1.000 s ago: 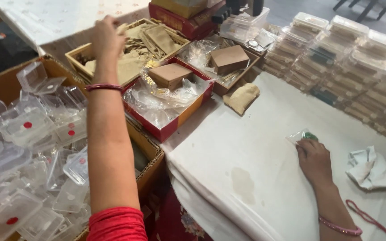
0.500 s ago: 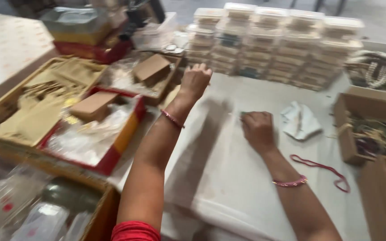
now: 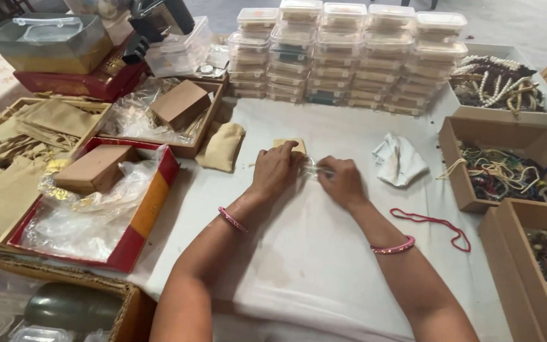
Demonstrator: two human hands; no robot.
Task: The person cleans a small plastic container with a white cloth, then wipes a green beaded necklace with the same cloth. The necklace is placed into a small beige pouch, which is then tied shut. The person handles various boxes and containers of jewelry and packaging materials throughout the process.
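both hands meet mid-frame on the worktop (image 3: 324,253): left hand (image 3: 278,170) grips a tan pouch (image 3: 292,145), right hand (image 3: 342,182) pinches a clear packet (image 3: 314,168). packet not yet inside pouch.
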